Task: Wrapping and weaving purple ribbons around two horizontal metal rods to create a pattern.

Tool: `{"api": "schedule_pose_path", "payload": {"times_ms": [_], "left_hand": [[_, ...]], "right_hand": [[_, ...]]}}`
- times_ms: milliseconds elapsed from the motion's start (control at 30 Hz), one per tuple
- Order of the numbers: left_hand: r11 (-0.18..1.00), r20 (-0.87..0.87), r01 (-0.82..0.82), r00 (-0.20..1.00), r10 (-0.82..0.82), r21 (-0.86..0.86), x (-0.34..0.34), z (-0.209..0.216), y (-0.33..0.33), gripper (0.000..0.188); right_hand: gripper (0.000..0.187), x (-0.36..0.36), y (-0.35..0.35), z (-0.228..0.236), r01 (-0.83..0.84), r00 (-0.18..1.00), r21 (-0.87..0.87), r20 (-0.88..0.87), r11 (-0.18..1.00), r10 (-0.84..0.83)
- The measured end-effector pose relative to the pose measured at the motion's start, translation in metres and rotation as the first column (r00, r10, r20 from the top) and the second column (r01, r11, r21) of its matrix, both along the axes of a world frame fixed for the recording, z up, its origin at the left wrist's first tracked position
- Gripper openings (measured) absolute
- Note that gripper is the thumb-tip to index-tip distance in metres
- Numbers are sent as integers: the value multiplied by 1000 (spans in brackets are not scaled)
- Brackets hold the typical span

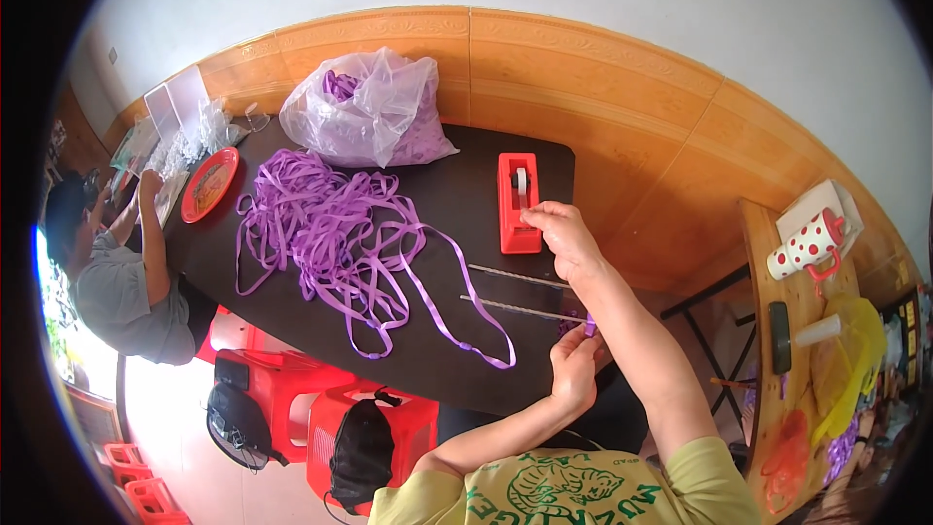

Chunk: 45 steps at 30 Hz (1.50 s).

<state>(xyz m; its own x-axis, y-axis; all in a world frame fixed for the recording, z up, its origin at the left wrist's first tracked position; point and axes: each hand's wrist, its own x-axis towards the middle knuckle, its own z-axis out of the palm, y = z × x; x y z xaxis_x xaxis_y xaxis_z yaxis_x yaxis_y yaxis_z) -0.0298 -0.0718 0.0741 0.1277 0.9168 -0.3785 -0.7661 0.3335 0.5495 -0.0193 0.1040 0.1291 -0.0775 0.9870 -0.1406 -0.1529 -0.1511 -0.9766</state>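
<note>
My right hand (566,235) is at the near part of a red tape dispenser (506,206), its thumb and fingers pinched on the end of the tape (523,196). Lower down, my left hand (575,371) is closed round a small bundle of purple strap (590,326), beside the table's right edge. Two thin metal rods (513,307) stick out leftward over the dark table, one of them reaching that bundle. A large tangled heap of purple lanyards (316,219) lies to the left, and one long loop trails toward the rods.
Behind the heap stands a clear plastic bag (374,102) of purple lanyards. A red plate (210,185) lies at the table's left end, where another person (136,272) works. Red stools (413,428) hold black bags. A wooden side table (768,331) at right holds a dotted cup (805,245).
</note>
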Motion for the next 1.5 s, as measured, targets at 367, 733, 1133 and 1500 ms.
{"api": "schedule_pose_path", "payload": {"times_ms": [367,733,1133,1500], "left_hand": [[998,115,56,992,-52,-33,-4,5,-2,22],[1000,112,4,994,-1,-30,-2,13,-2,15],[999,85,25,996,-23,-26,-3,6,-3,31],[1000,-18,-21,1000,21,-13,2,1,1,17]], "right_hand": [[8,-5,-47,29,32,992,-52,-118,998,-38],[9,-3,-49,-33,139,987,130,66,982,-148],[11,4,-37,-45,115,838,397,454,911,-304],[14,79,-49,12,-298,858,334,505,894,98]]}}
